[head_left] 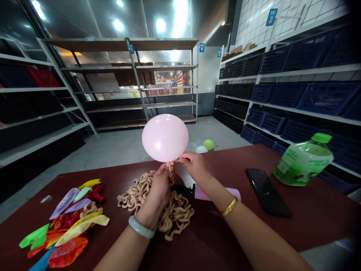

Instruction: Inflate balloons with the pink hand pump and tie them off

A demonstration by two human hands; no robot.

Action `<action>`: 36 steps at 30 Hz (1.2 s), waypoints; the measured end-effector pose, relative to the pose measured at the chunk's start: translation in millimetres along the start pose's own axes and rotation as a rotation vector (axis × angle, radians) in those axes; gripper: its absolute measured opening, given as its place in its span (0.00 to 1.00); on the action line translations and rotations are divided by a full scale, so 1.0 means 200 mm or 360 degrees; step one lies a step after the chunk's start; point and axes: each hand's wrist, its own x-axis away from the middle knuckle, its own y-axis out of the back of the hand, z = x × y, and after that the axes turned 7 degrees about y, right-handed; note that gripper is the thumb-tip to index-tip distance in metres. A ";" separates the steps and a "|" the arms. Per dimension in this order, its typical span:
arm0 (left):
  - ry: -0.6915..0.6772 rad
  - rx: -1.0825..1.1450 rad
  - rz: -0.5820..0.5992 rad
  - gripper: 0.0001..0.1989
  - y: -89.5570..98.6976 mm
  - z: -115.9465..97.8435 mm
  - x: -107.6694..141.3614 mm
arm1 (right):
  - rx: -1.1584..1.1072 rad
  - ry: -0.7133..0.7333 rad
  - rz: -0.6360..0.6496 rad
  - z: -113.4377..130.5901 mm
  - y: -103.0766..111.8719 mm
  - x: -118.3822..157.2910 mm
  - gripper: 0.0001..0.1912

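Observation:
A pink inflated balloon (165, 137) stands upright above the table, its neck pinched in my left hand (163, 181). My right hand (194, 165) is closed on a piece of beige cord just right of the neck, and the cord runs across to the balloon's base. Beneath and around my left hand lies a heap of curly beige cord (176, 216). A pink and black pump (201, 192) lies behind my right forearm, partly hidden by it. Limp balloons in many colours (70, 222) are spread at the table's left.
On the dark red table (225, 162), a black phone (267, 194) and a green bottle (304, 160) are at the right. Two balloons, green (208, 144) and white (201, 149), show beyond the far edge. Shelves with crates (287, 92) line the right wall.

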 end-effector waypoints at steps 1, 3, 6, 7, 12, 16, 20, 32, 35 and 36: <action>-0.0050 -0.0087 -0.0040 0.18 0.02 0.01 -0.01 | -0.0170 -0.0113 0.0072 0.01 -0.01 0.00 0.09; -0.0170 -0.0321 -0.0138 0.18 0.05 0.04 -0.04 | -0.0482 -0.0332 0.0196 0.01 -0.04 0.01 0.10; -0.0367 -0.0736 -0.0234 0.16 0.09 0.06 -0.06 | -0.0817 -0.0559 0.0194 0.02 -0.08 0.02 0.11; -0.0428 -0.0845 -0.0244 0.14 0.10 0.06 -0.07 | -0.0933 -0.0636 0.0164 0.03 -0.10 0.02 0.11; -0.0499 -0.1138 -0.0268 0.08 0.10 0.04 -0.07 | -0.1258 -0.0834 -0.0034 0.05 -0.16 0.04 0.13; -0.0549 -0.1351 -0.0217 0.08 0.09 -0.01 -0.05 | -0.1013 -0.0670 -0.0124 0.04 -0.18 0.05 0.12; -0.0419 -0.1465 -0.0231 0.10 0.12 -0.02 -0.06 | -0.0834 -0.0591 -0.0065 -0.04 -0.17 -0.02 0.14; -0.0555 -0.1379 -0.0344 0.07 0.18 -0.02 -0.07 | -0.0015 -0.0793 0.0035 -0.27 -0.14 -0.64 0.14; -0.0596 -0.1376 -0.0333 0.07 0.15 -0.02 -0.04 | 0.0123 -0.0719 0.0196 -0.28 -0.16 -0.60 0.12; -0.0631 -0.1347 -0.0333 0.07 0.14 -0.02 -0.03 | 0.0137 -0.0678 0.0262 -0.27 -0.17 -0.57 0.12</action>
